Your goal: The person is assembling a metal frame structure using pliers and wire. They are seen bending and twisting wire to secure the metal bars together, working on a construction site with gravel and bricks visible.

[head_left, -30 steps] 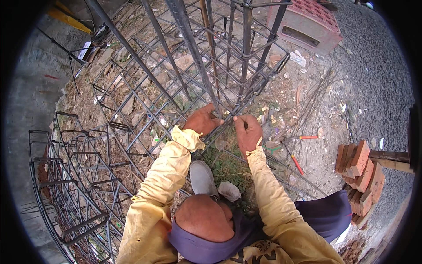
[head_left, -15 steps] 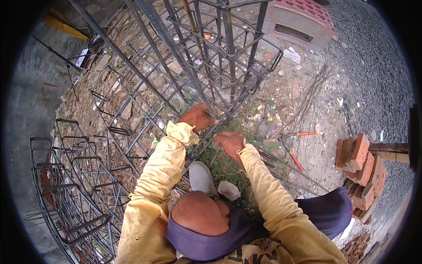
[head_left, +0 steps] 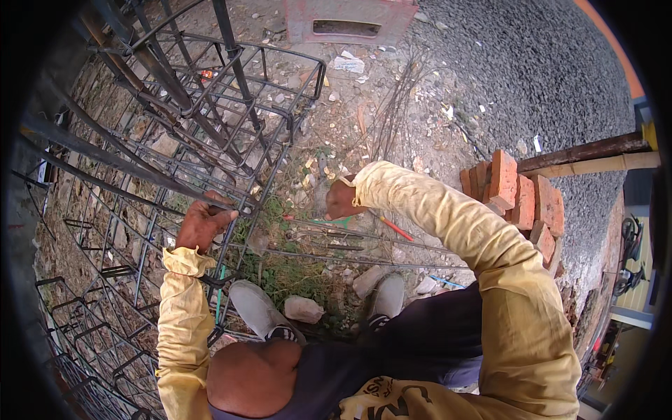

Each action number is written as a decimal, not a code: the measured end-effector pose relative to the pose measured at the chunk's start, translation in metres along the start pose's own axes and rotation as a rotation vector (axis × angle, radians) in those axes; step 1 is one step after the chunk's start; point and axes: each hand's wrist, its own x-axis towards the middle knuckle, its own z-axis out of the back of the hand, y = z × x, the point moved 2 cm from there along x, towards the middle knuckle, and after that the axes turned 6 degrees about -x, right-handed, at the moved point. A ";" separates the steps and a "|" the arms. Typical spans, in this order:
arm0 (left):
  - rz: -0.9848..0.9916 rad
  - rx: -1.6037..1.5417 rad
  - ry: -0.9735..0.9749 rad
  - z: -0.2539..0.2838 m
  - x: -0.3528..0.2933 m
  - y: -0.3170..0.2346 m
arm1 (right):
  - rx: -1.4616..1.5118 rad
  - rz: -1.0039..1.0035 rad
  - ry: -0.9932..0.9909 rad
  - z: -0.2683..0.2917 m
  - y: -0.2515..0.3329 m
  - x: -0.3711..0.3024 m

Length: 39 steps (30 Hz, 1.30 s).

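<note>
My left hand is closed around a steel bar of the rebar cage on the left, thumb along it, close to a corner where bars cross. My right hand is low over the ground right of the cage, its fingers curled in and mostly hidden from above. Beside and partly beneath it lies a hand tool with a red handle; the rest of the tool is covered by my hand and sleeve. A green strip shows just under my fingers. Thin loose rods lie nearer to me.
Stacked red bricks stand at the right by a wooden pole. A reddish box sits at the far side, with thin wires before it. Stones lie between my grey shoes. Gravel covers the far right.
My view has swung right. My right hand has left the bars beside my left hand and moved right to the red-handled tool. My left hand remains at the cage.
</note>
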 end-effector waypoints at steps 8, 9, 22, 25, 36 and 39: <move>-0.005 0.134 -0.090 0.027 -0.026 -0.003 | 0.297 -1.006 0.085 -0.111 -0.030 -0.101; 0.072 0.227 -0.066 0.027 -0.025 -0.011 | 0.294 -0.993 0.055 -0.134 -0.028 -0.100; 0.251 -0.069 0.079 0.049 0.000 0.006 | 0.628 -0.908 -0.283 -0.123 0.072 -0.085; 0.235 -0.057 0.071 0.047 0.000 0.004 | 0.727 -0.992 -0.501 -0.126 0.084 -0.069; 0.229 -0.066 0.058 0.050 0.002 0.007 | 1.546 -0.921 -0.906 -0.056 0.034 -0.040; 0.209 -0.054 0.045 0.048 0.004 0.011 | 1.616 -0.861 -0.841 -0.020 0.034 -0.031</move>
